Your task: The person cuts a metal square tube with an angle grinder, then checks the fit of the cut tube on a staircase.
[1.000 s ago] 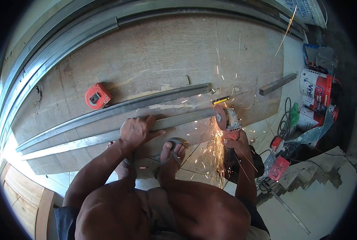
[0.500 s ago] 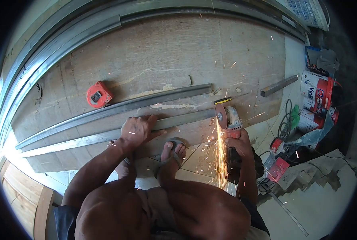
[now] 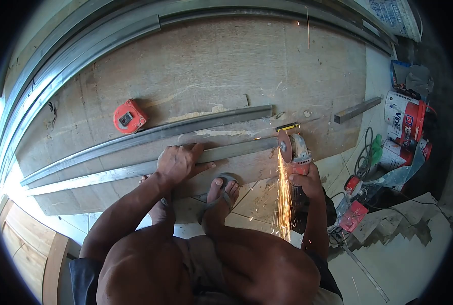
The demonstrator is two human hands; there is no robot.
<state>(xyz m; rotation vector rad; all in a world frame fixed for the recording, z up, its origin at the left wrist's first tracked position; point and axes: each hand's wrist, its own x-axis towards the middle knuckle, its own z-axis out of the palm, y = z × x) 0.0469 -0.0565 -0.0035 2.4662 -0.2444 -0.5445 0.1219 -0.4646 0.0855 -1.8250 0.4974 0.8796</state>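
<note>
My right hand (image 3: pixel 308 180) is closed around a red and silver angle grinder (image 3: pixel 300 156). Its disc (image 3: pixel 285 146) meets the right end of a long metal bar (image 3: pixel 236 150), and a stream of orange sparks falls toward my knee. My left hand (image 3: pixel 180 163) presses down on that same bar, fingers wrapped over it. A second metal length, an open channel (image 3: pixel 206 121), lies just beyond it on the plywood board (image 3: pixel 226 66). Near its right end is a yellow and black pen-like tool (image 3: pixel 287 126).
A red tape measure (image 3: pixel 130 117) sits beyond the channel. A short square tube (image 3: pixel 357 110) lies at the board's right edge. Paint buckets (image 3: pixel 403 116), a cable (image 3: pixel 363 157) and a pink box (image 3: pixel 353 216) stand to the right. Long metal profiles (image 3: pixel 99 38) line the far side.
The whole view has shifted slightly. Both hands keep their hold, the grinder disc stays at the bar's end, and the spark stream is narrower, with fewer scattered sparks.
</note>
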